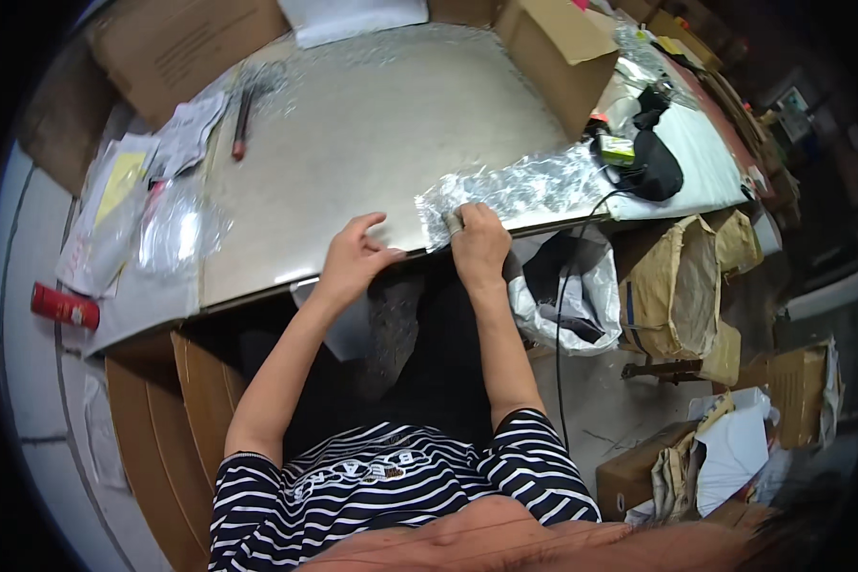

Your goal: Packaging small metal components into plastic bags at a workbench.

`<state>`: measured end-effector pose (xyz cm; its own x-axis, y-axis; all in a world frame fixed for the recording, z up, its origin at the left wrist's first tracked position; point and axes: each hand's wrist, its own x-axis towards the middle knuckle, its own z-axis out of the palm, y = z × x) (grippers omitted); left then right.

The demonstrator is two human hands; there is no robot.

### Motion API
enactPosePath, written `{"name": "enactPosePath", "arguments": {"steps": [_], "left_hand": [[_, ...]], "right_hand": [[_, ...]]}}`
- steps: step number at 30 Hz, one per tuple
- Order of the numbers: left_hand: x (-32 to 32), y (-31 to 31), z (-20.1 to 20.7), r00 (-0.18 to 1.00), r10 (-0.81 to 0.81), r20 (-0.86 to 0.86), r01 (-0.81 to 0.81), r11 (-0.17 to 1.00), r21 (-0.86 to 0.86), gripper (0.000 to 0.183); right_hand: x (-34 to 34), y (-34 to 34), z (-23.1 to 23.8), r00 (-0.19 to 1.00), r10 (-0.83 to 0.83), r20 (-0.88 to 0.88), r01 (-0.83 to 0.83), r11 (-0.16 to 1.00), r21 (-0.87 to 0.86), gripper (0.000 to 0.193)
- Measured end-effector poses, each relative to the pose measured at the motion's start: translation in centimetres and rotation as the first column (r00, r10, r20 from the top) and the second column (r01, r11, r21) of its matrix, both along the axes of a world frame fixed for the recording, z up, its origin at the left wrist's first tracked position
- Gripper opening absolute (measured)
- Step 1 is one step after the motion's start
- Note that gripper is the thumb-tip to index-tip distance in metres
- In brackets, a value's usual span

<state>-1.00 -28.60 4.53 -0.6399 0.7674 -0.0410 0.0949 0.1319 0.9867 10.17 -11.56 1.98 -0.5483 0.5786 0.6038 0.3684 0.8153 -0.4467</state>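
Observation:
My right hand (pixel 480 243) is at the table's front edge, its fingers curled down onto the left end of a strip of crinkly clear plastic film (pixel 534 195). A band shows on one finger. The fingertips press into the film and hide what lies directly under them. My left hand (pixel 356 259) is just to the left at the same edge, thumb and fingers apart, holding nothing. Bare grey tabletop (pixel 362 133) stretches beyond both hands.
A dark pen-like stick (pixel 244 119) lies far left, near papers (pixel 186 133) and clear bags (pixel 176 229). A red can (pixel 65 306) lies at the left corner. Cardboard boxes (pixel 186 52) line the back. An open white sack (pixel 591 296) hangs below the right edge, beside a black cable (pixel 561 362).

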Motion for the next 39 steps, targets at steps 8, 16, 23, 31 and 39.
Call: {"name": "enactPosePath", "arguments": {"steps": [8, 16, 23, 31, 39], "left_hand": [[-1.9, 10.7, -4.1, 0.789, -0.161, -0.593, 0.033, 0.975, -0.222, 0.090], [-2.1, 12.5, -4.3, 0.845, -0.211, -0.491, 0.133, 0.973, -0.189, 0.090], [-1.1, 12.7, -2.3, 0.930, -0.207, -0.303, 0.140, 0.964, -0.228, 0.088], [-1.2, 12.7, -4.4, 0.846, -0.122, -0.518, 0.053, 0.988, -0.145, 0.085], [-0.6, 12.2, -3.1, 0.887, -0.140, -0.440, 0.065, 0.981, -0.181, 0.081]], "right_hand": [[5.7, 8.3, 2.2, 0.966, -0.204, -0.161, 0.185, 0.975, -0.126, 0.026], [8.3, 26.7, 2.3, 0.943, -0.330, 0.043, 0.333, 0.928, -0.167, 0.037], [5.7, 29.6, 5.0, 0.755, -0.369, 0.542, 0.595, 0.733, -0.330, 0.063], [5.6, 27.5, 5.2, 0.784, -0.410, 0.466, 0.570, 0.772, -0.281, 0.041], [4.3, 31.1, 3.2, 0.832, -0.131, 0.539, 0.384, 0.837, -0.390, 0.043]]}}
